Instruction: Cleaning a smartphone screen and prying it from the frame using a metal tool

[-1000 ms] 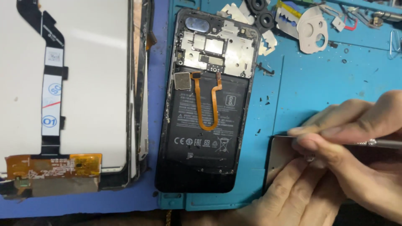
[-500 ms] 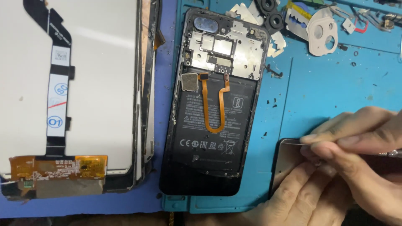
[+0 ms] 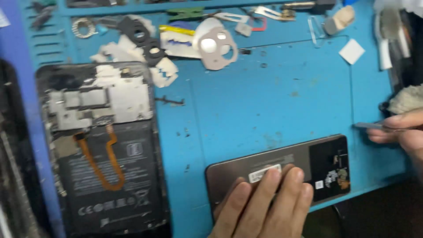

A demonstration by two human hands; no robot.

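My left hand (image 3: 264, 205) lies flat on a grey-brown phone back cover (image 3: 304, 164), which rests on the blue work mat (image 3: 273, 97) near its front edge. Its fingers press down on the cover's left half. At the right edge my right hand (image 3: 403, 130) pinches thin metal tweezers (image 3: 370, 126), tips pointing left, just above and to the right of the cover. An opened phone (image 3: 103, 150) with black battery, orange flex cable and metal shield lies at the left.
Along the back of the mat lie scraps of white adhesive (image 3: 119, 55), black rings (image 3: 141, 35), a beige camera bezel (image 3: 214, 44), small metal parts and a white square pad (image 3: 351, 51). A dark screen edge (image 3: 11, 176) shows at far left.
The view has swung right, so the opened phone and screen slid left. My left hand now lies flat on the back cover, and my right hand with the tweezers has lifted off to the right.
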